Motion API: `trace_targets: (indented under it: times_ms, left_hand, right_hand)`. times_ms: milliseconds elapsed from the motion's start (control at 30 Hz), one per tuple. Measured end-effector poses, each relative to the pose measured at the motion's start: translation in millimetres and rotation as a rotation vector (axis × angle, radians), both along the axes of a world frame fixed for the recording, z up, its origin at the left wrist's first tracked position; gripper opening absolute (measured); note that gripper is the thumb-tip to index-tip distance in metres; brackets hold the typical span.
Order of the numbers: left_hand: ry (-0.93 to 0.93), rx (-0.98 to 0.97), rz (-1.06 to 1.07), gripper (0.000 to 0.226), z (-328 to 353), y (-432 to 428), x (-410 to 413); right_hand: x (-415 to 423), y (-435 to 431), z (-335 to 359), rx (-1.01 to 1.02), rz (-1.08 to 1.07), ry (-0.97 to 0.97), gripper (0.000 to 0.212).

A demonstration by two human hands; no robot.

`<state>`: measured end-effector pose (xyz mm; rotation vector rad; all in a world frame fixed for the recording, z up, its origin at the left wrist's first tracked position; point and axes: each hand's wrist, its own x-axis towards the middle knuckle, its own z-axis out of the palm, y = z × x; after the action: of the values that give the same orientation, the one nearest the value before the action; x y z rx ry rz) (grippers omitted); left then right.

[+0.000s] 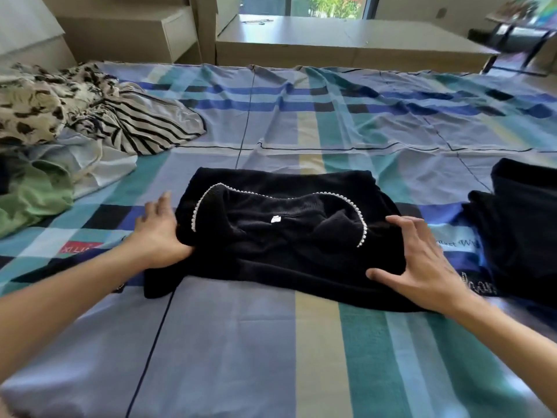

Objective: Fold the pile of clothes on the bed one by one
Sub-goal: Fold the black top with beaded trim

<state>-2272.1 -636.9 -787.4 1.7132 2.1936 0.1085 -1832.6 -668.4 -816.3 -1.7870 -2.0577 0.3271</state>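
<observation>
A black knit top with a white beaded trim (271, 257) lies partly folded, neckline up, at the centre of the frame on the bed's blue, teal and cream checked sheet (301, 122). A small white label shows inside the collar. At upper left sits the unfolded pile: a cream garment with black blotches (30, 110), a grey-and-black striped piece (141, 125), a crumpled white cloth (102, 164) and a green garment (33, 197), overlapping. At the right edge lies a black garment (521, 230).

Home bedroom, bed (271, 357) with plaid sheet, wooden drawers (177, 34), window (328, 6)
</observation>
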Motion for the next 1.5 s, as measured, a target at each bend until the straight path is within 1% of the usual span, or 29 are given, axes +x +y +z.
trace_targets:
  times_ms: [67,133,167,200,233,300,333,367,433,467,533,600,633,700,767,833,900,933,1000,1033,1100,1133,1200,1267,1333,1400,1433,1500]
  left_hand:
    - [-0.043,-0.088,0.068,0.121,-0.1,-7.5,-2.3]
    - [-0.133,-0.125,0.116,0.123,0.1,-15.8,-1.0]
    - [-0.181,-0.132,0.14,0.124,1.0,-20.5,1.0]
    - [-0.19,-0.117,0.152,0.123,2.3,-25.5,4.6]
    - [-0.127,-0.077,0.141,0.119,3.1,-32.1,8.6]
    - [0.115,0.057,0.022,0.105,1.1,-45.1,16.0]
    - [0.211,0.098,-0.071,0.1,-0.6,-51.8,18.5]
    - [0.258,0.096,-0.16,0.096,-2.5,-57.8,19.7]
    - [0.279,0.033,-0.311,0.092,-8.8,-64.0,17.3]
    - [0.306,0.032,-0.366,0.085,-12.3,-64.7,15.1]
    - [0.368,0.148,-0.433,0.058,-17.4,-61.9,10.7]
    - [0.351,0.244,-0.481,0.032,-16.2,-58.2,5.6]
    - [0.333,0.251,-0.495,0.027,-14.0,-56.9,2.7]
    - [0.278,0.249,-0.51,0.028,-9.4,-53.4,-5.1]
    - [0.211,0.269,-0.506,0.035,-1.0,-46.5,-18.8]
    - [0.168,0.296,-0.536,0.052,13.8,-37.5,-38.1]
    - [0.137,0.325,-0.6,0.065,28.0,-31.3,-61.6]
    - [0.131,0.328,-0.627,0.067,30.6,-30.7,-72.2]
    - [0.178,0.285,-0.626,0.062,28.3,-34.5,-82.7]
    - [0.237,0.233,-0.613,0.056,24.8,-37.5,-82.5]
    - [0.367,0.157,-0.614,0.045,16.0,-45.4,-71.9]
    - [0.39,0.17,-0.638,0.041,11.8,-49.1,-63.3]
    - [0.336,0.254,-0.705,0.034,6.6,-55.9,-42.5]
    - [0.292,0.3,-0.781,0.041,2.4,-61.8,-19.0]
    - [0.257,0.326,-0.824,0.054,-2.0,-65.7,1.0]
    - [0.217,0.377,-0.833,0.057,-4.6,-66.1,13.5]
    - [0.208,0.395,-0.846,0.052,-5.7,-65.5,16.6]
    - [0.173,0.419,-0.856,0.03,-7.0,-64.4,18.5]
  right_hand:
    - [-1.9,-9.4,-4.5,-0.07,-0.109,0.048,0.098]
    - [-1.9,-15.2,-1.2,-0.104,-0.2,0.128,0.092]
    - [-2.5,-18.5,0.9,-0.07,-0.23,0.146,0.089]
    - [-4.0,-22.9,2.3,0.003,-0.24,0.114,0.086]
    - [-6.8,-29.3,2.0,0.092,-0.224,0.034,0.081]
    - [-15.3,-42.4,-1.4,0.225,-0.122,-0.157,0.066]
    - [-19.1,-47.0,-3.6,0.213,-0.059,-0.219,0.059]
    - [-20.6,-48.9,-5.3,0.164,-0.003,-0.246,0.055]
    - [-17.8,-45.7,-3.8,0.043,0.072,-0.239,0.056]
    - [-15.6,-42.4,-1.9,0.01,0.101,-0.23,0.057]
    - [-12.2,-38.8,1.0,-0.013,0.127,-0.223,0.054]
    - [-12.4,-38.0,0.4,-0.002,0.105,-0.213,0.041]
    - [-12.5,-37.3,-0.7,0.014,0.084,-0.209,0.033]
    - [-10.3,-33.8,-2.3,0.046,0.056,-0.216,0.022]
    - [-5.0,-30.3,-1.2,0.061,0.037,-0.191,0.028]
    - [5.2,-28.9,2.9,0.078,-0.002,-0.107,0.033]
    - [18.2,-29.7,9.6,0.127,-0.055,-0.032,0.032]
    - [24.2,-31.0,12.5,0.157,-0.081,-0.021,0.03]
    - [31.1,-35.6,13.3,0.2,-0.12,-0.032,0.026]
    - [31.1,-38.6,12.5,0.212,-0.135,-0.04,0.025]
    - [27.6,-44.2,11.1,0.236,-0.117,-0.046,0.037]
    - [24.8,-46.4,11.6,0.245,-0.054,-0.036,0.043]
    - [16.1,-51.4,12.9,0.2,0.177,-0.043,0.045]
    - [2.6,-57.2,9.1,0.093,0.361,-0.155,0.041]
    - [-7.4,-59.4,2.8,0.031,0.373,-0.222,0.044]
    - [-11.2,-56.5,0.0,0.02,0.289,-0.222,0.053]
    - [-12.1,-54.4,0.4,0.03,0.259,-0.231,0.054]
    - [-12.5,-49.3,1.4,0.082,0.242,-0.275,0.043]
